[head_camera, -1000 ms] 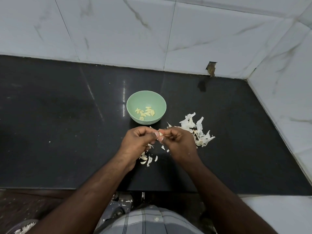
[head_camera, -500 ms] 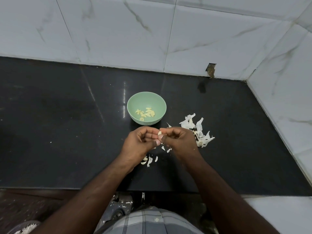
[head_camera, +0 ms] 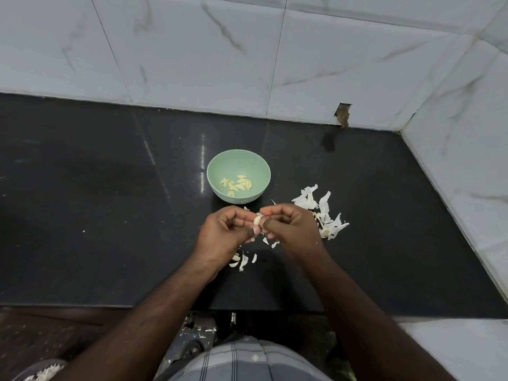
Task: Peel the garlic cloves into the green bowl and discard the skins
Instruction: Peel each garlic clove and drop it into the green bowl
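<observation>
A green bowl (head_camera: pixel 238 160) stands on the black counter (head_camera: pixel 96 202) and holds several peeled garlic cloves (head_camera: pixel 238 184). Just in front of the bowl, my left hand (head_camera: pixel 225 235) and my right hand (head_camera: pixel 291 229) meet above the counter. Both pinch one pale garlic clove (head_camera: pixel 257 220) between thumbs and fingertips. A heap of white garlic skins (head_camera: pixel 323 213) lies to the right of my right hand. Smaller skin scraps (head_camera: pixel 242 260) lie under and between my wrists.
White marble tiled walls (head_camera: pixel 247 64) close the counter at the back and on the right. A small hole (head_camera: pixel 343 116) shows in the back wall near the corner. The counter's front edge (head_camera: pixel 110 306) runs below my forearms, with floor and skin bits beneath.
My hands have spread slightly apart and turned the clove, so more of it shows between my fingertips. A few more skin scraps lie under my hands.
</observation>
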